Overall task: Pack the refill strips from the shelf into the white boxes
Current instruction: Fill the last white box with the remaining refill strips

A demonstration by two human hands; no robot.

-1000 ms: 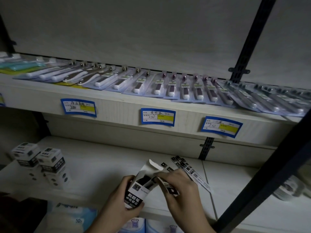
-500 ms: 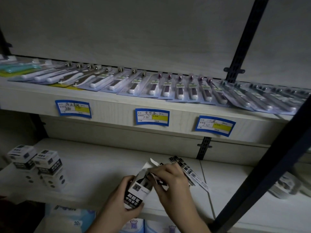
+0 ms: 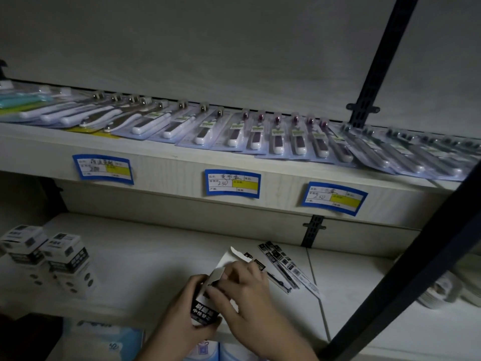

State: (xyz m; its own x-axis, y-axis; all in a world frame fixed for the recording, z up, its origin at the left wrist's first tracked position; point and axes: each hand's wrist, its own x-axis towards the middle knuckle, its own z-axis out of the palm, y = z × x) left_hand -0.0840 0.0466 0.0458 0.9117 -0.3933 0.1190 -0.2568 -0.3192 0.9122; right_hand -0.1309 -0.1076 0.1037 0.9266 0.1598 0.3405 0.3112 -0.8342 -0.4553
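The white box (image 3: 205, 303) is gripped upright in the left hand (image 3: 182, 308) above the lower shelf (image 3: 145, 259). Since 1 second ago, the right hand (image 3: 242, 295) has been lowered over its open top, fingers curled onto the flap. Closing seems begun. Loose refill strips (image 3: 283, 267) lie just beside, unpacked.

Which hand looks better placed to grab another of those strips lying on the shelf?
Probably the right hand. It rests on the open top of the white box, on the side nearest the loose refill strips. The left hand grips the box and lies farther away.
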